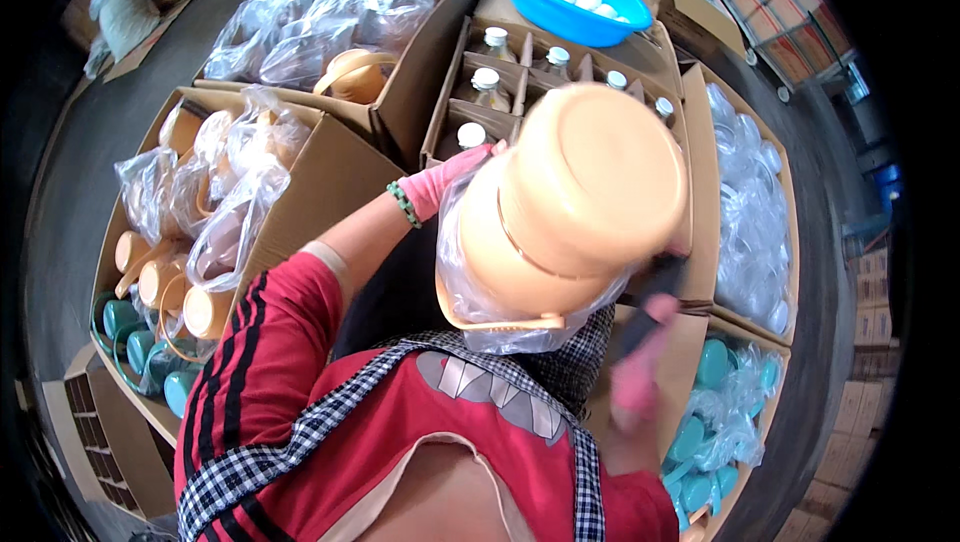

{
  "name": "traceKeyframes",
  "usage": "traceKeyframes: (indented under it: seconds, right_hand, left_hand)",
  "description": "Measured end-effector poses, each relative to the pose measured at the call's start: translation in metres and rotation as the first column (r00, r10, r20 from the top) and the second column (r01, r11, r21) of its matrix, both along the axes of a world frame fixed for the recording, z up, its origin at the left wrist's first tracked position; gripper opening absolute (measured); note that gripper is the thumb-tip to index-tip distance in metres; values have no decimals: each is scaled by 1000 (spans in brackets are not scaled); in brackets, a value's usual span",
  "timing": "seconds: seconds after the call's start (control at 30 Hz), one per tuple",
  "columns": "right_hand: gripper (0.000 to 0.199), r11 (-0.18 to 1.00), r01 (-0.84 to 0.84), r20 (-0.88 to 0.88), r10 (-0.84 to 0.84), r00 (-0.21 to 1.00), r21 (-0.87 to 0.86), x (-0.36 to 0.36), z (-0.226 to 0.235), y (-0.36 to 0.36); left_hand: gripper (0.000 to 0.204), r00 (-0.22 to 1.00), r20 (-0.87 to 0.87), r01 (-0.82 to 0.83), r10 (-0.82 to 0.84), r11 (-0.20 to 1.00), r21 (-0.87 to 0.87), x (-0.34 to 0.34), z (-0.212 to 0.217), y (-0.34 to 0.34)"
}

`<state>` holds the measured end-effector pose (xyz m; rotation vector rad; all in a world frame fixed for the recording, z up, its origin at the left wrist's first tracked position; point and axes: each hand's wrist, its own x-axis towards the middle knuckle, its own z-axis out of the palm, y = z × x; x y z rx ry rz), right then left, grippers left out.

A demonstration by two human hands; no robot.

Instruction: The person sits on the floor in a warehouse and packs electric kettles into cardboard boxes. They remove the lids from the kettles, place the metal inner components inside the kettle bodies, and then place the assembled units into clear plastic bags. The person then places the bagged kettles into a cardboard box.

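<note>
A large peach plastic cup-like piece (595, 177) fills the middle of the head view. It has a stepped cylinder shape, closed end up, with a thin strap handle (510, 323) at its lower edge. Clear plastic film (470, 287) wraps its lower part. My left hand (452, 178), in a pink glove, grips its left side; the fingertips are partly hidden behind it. Beside its lower right is my right hand (640, 372), also pink-gloved and smeared by motion. Something dark (655, 312) lies along its fingers, too blurred to name.
Ahead, a divided carton (448, 107) holds white-capped bottles (490, 90), below a blue basin (575, 0) of white caps. Cartons of bagged pieces stand around: peach ones (205, 312) and green ones (120, 320) at left, clear ones (745, 207) and green ones (715, 362) at right.
</note>
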<state>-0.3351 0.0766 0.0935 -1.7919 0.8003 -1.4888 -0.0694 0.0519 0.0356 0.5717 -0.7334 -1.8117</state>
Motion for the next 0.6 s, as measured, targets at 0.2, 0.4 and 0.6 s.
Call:
traceKeyframes:
  seconds: [0.2, 0.4, 0.6]
  right_hand:
    - [45, 962, 4, -63, 14, 998, 272, 13, -78, -13]
    - [37, 772, -281, 82, 287, 954, 570, 32, -92, -38]
    - [34, 730, -286, 46, 330, 943, 620, 3, -54, -54]
  left_hand:
    - [45, 992, -93, 101, -84, 976, 195, -26, 12, 50]
    - [56, 407, 831, 120, 378, 880, -459, -37, 11, 136]
    - [70, 533, 576, 46, 620, 658, -751, 14, 46, 32]
